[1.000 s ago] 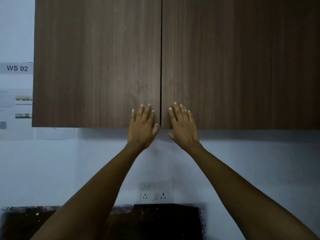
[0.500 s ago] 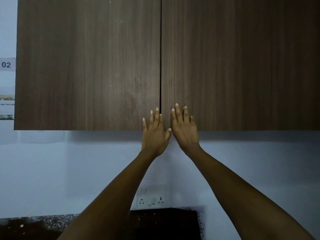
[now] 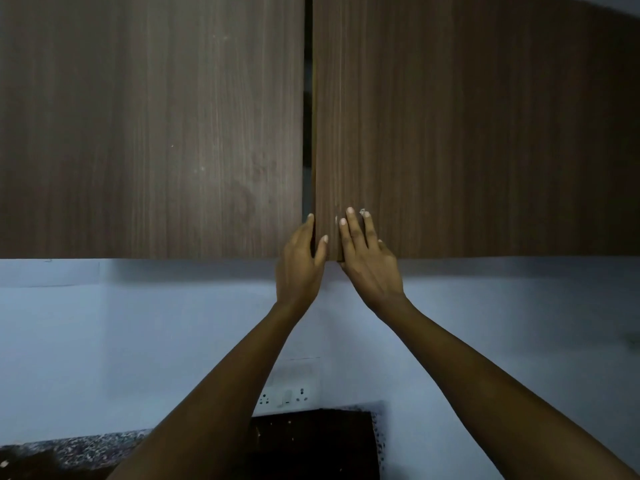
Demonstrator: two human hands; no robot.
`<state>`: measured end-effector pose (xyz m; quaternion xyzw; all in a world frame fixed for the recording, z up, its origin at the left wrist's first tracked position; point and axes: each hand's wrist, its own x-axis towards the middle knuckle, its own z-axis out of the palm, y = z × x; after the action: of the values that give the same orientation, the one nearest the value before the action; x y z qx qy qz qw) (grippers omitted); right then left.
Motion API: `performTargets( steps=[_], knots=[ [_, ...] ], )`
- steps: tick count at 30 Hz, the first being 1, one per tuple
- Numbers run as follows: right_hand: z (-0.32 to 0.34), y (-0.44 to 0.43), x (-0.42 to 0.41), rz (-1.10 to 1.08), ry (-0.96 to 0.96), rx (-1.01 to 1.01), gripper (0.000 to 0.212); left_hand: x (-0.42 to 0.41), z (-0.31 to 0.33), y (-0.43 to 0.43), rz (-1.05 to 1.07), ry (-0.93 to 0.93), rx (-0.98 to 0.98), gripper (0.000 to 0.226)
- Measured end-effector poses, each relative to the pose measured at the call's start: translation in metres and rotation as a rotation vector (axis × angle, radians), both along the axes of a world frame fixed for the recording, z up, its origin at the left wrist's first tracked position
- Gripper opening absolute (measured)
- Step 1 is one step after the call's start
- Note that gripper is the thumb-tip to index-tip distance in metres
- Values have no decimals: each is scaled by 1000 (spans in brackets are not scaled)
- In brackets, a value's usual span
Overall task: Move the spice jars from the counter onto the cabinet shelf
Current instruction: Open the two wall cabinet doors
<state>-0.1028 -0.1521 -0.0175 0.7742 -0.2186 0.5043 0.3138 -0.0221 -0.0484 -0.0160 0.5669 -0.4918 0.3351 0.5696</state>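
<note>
No spice jars are in view. Two dark wood cabinet doors fill the upper view: the left door (image 3: 152, 133) and the right door (image 3: 467, 133). A narrow dark gap (image 3: 307, 133) runs between them, and the right door stands slightly ajar. My left hand (image 3: 299, 265) has its fingers tucked into the gap around the right door's inner edge, thumb on its front. My right hand (image 3: 369, 261) lies on that door's lower left corner, fingers spread on the face and thumb hooked under the bottom edge. The shelf inside is hidden.
Below the cabinet is a pale wall with a white switch and socket plate (image 3: 287, 396). A speckled dark counter (image 3: 79, 452) runs along the bottom, with a dark flat slab (image 3: 311, 445) standing on it against the wall.
Both hands shifted from lying flat on the two doors to the right door's inner lower corner. The gap between the doors has widened. The view moved closer and to the left.
</note>
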Motion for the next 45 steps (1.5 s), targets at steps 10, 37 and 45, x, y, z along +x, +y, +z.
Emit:
performTargets(
  steps=[10,37,45],
  knots=[
    [-7,15,-43,15,-85,5,93,-52,13,10,-80,194,-189,43],
    [-23,31,-241,379,-570,80,49,-309,8,6,-124,39,-325,37],
    [-23,-13,-324,409,-700,158,31,-387,6,-43,-210,-77,-315,41]
  ],
)
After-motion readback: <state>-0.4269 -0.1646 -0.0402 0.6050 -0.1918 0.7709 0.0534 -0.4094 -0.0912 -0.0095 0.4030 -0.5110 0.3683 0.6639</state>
